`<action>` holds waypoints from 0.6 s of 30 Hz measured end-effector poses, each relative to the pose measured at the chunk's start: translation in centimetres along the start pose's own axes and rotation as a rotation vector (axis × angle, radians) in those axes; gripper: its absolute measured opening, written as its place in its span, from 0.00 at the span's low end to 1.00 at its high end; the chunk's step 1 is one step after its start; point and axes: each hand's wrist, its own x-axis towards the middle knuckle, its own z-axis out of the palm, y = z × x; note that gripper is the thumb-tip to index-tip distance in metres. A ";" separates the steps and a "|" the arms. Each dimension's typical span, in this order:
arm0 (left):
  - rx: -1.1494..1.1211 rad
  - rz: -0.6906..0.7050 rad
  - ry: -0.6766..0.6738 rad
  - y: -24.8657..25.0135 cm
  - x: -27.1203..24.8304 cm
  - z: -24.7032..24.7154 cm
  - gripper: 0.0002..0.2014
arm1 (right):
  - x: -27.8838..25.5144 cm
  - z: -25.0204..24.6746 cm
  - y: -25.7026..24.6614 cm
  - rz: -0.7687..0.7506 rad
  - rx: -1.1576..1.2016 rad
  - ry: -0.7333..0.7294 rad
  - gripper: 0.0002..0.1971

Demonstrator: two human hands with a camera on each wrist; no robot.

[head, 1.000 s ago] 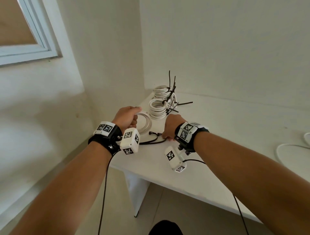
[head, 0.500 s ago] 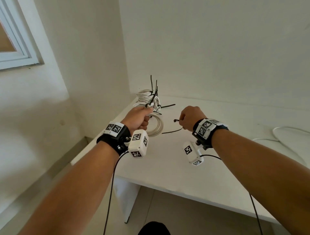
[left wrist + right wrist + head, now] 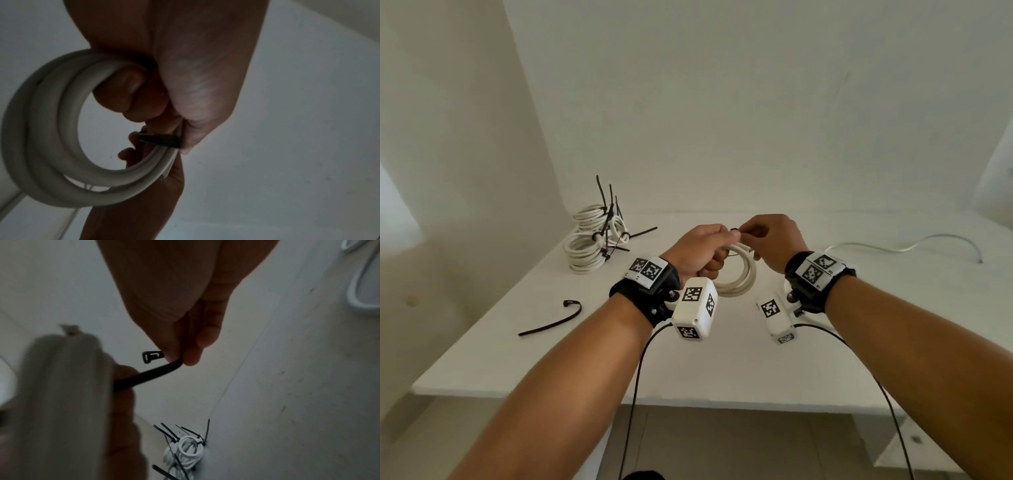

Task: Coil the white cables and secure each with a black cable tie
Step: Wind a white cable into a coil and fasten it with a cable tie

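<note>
The white cables were in three states, counted from left to right with the table [image 3: 722,359] as the landmark; at the far left corner of the table a heap of tied coils [image 3: 594,240] stood, each with a black tie around it and the tie tails sticking up, so this part of the work looked finished; near the left edge of the table one spare black tie [image 3: 549,322] lay flat and unused. Over the middle of the table the left hand [image 3: 700,251] gripped a fresh coil [image 3: 738,274], its fingers curled round the loops; the right hand [image 3: 774,241] pinched the black cable tie [image 3: 152,374] between thumb and forefinger just beside its open head, and the strap ran back to the coil. I judged that this tie was not yet closed, since the head showed empty in the right wrist view; threading and pulling tight remained. At the far right of the table a loose cable [image 3: 907,243] lay uncoiled, so at least one more cable was left.
</note>
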 end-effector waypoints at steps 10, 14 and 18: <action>-0.080 -0.037 0.093 -0.5 1.3 5.3 0.12 | -1.2 -3.4 1.5 0.140 0.442 -0.078 0.06; 0.020 -0.051 0.069 -1.0 1.4 5.9 0.14 | -1.0 -3.6 1.7 0.131 0.375 -0.110 0.04; 0.078 -0.075 0.045 -1.7 1.4 6.3 0.07 | -0.7 -3.6 1.8 0.139 0.185 -0.132 0.07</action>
